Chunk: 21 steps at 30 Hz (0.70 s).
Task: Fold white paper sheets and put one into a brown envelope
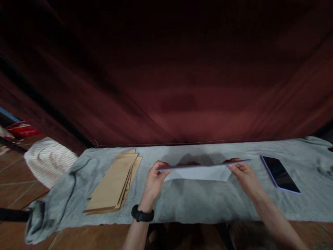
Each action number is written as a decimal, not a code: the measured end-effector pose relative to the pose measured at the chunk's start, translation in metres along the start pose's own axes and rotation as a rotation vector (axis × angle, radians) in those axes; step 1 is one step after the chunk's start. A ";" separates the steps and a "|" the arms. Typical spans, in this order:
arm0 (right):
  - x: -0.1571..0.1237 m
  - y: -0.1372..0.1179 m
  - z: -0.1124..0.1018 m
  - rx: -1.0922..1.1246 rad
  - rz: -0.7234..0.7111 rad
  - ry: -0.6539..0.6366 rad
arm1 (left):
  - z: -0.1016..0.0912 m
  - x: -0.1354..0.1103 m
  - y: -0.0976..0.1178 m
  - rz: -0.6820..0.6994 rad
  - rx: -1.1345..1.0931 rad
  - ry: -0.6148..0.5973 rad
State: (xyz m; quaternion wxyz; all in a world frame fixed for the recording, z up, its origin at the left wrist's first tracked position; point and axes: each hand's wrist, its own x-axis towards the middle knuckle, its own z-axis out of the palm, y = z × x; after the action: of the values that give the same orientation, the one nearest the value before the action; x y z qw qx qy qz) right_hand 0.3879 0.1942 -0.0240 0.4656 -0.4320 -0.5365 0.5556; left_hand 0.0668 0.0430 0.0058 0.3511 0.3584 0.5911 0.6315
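Paper (196, 173), white, thin and smooth, is held above a counter (195, 205) covered with soft grey cloth. The left hand (156, 175) is clamped on its left end, thumb against fingers, and the right hand (241, 172) pinches near the right end. The long axis runs from left to right across the person's front, and the upper edge appears almost as a straight line. To the left lies a fanned stack of flat brown paper (114, 184), oblong and slanting; to the right, a glossy dark phone (281, 173) with purple rim.
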 end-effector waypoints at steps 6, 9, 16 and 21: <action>0.006 0.004 0.021 0.005 0.032 -0.040 | 0.004 0.001 -0.006 -0.141 -0.056 0.045; 0.006 0.001 0.030 0.052 0.042 -0.042 | 0.011 0.002 -0.005 -0.170 -0.043 0.054; 0.006 -0.004 0.036 0.101 0.221 -0.077 | -0.012 -0.007 0.011 -0.332 -0.142 0.048; 0.004 0.014 0.055 0.135 0.359 -0.111 | -0.032 -0.022 0.001 -0.511 -0.079 0.096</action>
State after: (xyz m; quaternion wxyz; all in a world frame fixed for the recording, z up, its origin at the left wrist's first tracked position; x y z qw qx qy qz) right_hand 0.3329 0.1876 -0.0355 0.3567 -0.4572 -0.4370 0.6876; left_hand 0.0503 0.0084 0.0044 0.4844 0.1532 0.6532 0.5614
